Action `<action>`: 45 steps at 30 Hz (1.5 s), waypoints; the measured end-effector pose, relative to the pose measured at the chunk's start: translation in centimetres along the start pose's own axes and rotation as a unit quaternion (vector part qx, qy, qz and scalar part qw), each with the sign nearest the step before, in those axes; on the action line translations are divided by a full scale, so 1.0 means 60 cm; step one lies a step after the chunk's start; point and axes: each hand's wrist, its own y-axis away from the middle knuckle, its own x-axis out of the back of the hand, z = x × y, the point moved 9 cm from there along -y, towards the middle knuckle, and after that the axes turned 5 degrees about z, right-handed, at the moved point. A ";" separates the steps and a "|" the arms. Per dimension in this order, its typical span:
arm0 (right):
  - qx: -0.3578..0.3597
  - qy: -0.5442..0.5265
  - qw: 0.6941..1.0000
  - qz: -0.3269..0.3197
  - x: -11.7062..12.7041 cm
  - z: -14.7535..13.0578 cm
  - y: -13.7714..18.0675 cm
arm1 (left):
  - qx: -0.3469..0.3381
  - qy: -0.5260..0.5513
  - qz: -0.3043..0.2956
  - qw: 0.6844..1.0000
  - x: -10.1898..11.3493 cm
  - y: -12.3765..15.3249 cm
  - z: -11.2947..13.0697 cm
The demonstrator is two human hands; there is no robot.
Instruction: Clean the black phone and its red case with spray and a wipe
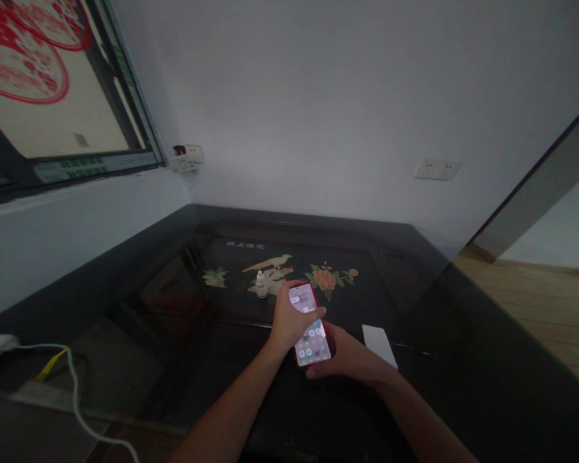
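A smartphone [310,328] in a red case, its screen lit, is held over a dark glass-topped table [444,360]. My left hand [289,321] grips the phone's left side, the thumb lying across the screen. My right hand [347,357] cups the phone's lower right end from beneath. A small clear bottle with a white cap [261,284] stands on the table just beyond my left hand.
A white card [379,344] lies flat right of my right hand. Flower and bird designs [325,279] show under the glass. A white cable [77,399] trails at the left. Wall sockets [437,169] sit above, and a window [53,109] at upper left.
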 end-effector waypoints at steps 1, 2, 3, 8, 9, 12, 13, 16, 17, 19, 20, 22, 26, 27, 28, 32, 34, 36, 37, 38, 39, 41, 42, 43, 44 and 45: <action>-0.004 -0.002 1.000 -0.012 -0.001 0.000 0.001 | -0.003 -0.009 -0.002 1.000 0.000 0.001 -0.001; -0.011 -0.009 1.000 -0.024 -0.002 0.001 0.002 | -0.008 -0.019 -0.003 1.000 0.001 0.002 -0.001; -0.021 -0.016 0.999 -0.035 -0.002 0.003 0.003 | -0.014 -0.029 -0.003 0.999 0.000 0.003 -0.001; -0.051 -0.007 0.997 -0.052 0.014 0.009 0.005 | -0.056 -0.115 -0.020 0.992 -0.012 0.015 0.009; -0.057 -0.003 0.997 -0.057 0.018 0.011 0.006 | -0.059 -0.143 -0.029 0.988 -0.016 0.017 0.010; -0.089 0.020 0.994 -0.060 0.037 0.019 0.010 | -0.062 -0.206 -0.058 0.975 -0.027 0.022 0.009; -0.100 0.034 0.993 -0.052 0.047 0.021 0.011 | -0.065 -0.216 -0.065 0.972 -0.030 0.023 0.008; -0.096 0.068 0.993 -0.007 0.081 0.013 0.014 | -0.074 -0.219 -0.084 0.969 -0.038 0.026 0.005; -0.086 0.074 0.993 0.014 0.093 0.007 0.013 | -0.076 -0.218 -0.089 0.969 -0.040 0.027 0.003; -0.068 0.087 0.991 0.071 0.117 -0.002 0.011 | -0.079 -0.227 -0.099 0.966 -0.043 0.028 -0.003; -0.062 0.097 0.988 0.104 0.128 -0.004 0.009 | -0.081 -0.236 -0.101 0.963 -0.044 0.029 -0.006; -0.048 0.122 0.978 0.164 0.147 -0.007 0.005 | -0.084 -0.258 -0.106 0.957 -0.045 0.030 -0.011; -0.014 0.163 0.960 0.227 0.161 -0.008 -0.005 | -0.085 -0.361 -0.101 0.923 -0.043 0.032 -0.020; -0.008 0.169 0.957 0.235 0.162 -0.008 -0.007 | -0.085 -0.392 -0.096 0.911 -0.043 0.033 -0.021; -0.002 0.175 0.954 0.242 0.163 -0.007 -0.008 | -0.086 -0.418 -0.091 0.900 -0.042 0.033 -0.022; 0.044 0.205 0.944 0.256 0.165 -0.010 -0.014 | -0.097 -0.479 -0.083 0.869 -0.048 0.037 -0.015; 0.061 0.216 0.941 0.255 0.165 -0.008 -0.017 | -0.100 -0.498 -0.085 0.857 -0.051 0.039 -0.010; 0.065 0.226 0.938 0.254 0.167 -0.003 -0.020 | -0.096 -0.507 -0.094 0.851 -0.054 0.039 -0.010; 0.066 0.232 0.937 0.255 0.167 -0.001 -0.020 | -0.092 -0.508 -0.100 0.851 -0.055 0.039 -0.011; 0.069 0.238 0.934 0.256 0.168 0.000 -0.021 | -0.088 -0.508 -0.105 0.851 -0.055 0.039 -0.013; 0.074 0.245 0.931 0.259 0.169 0.000 -0.021 | -0.085 -0.506 -0.109 0.851 -0.055 0.038 -0.015; 0.085 0.260 0.925 0.263 0.170 -0.003 -0.019 | -0.082 -0.503 -0.113 0.853 -0.054 0.038 -0.018; 0.088 0.268 0.923 0.262 0.169 -0.004 -0.019 | -0.082 -0.503 -0.113 0.853 -0.053 0.037 -0.019; 0.090 0.275 0.920 0.263 0.169 -0.006 -0.018 | -0.083 -0.503 -0.113 0.853 -0.053 0.037 -0.019; 0.090 0.281 0.918 0.263 0.169 -0.007 -0.017 | -0.082 -0.502 -0.112 0.854 -0.053 0.037 -0.019; 0.089 0.286 0.917 0.264 0.168 -0.009 -0.016 | -0.080 -0.500 -0.111 0.855 -0.052 0.037 -0.019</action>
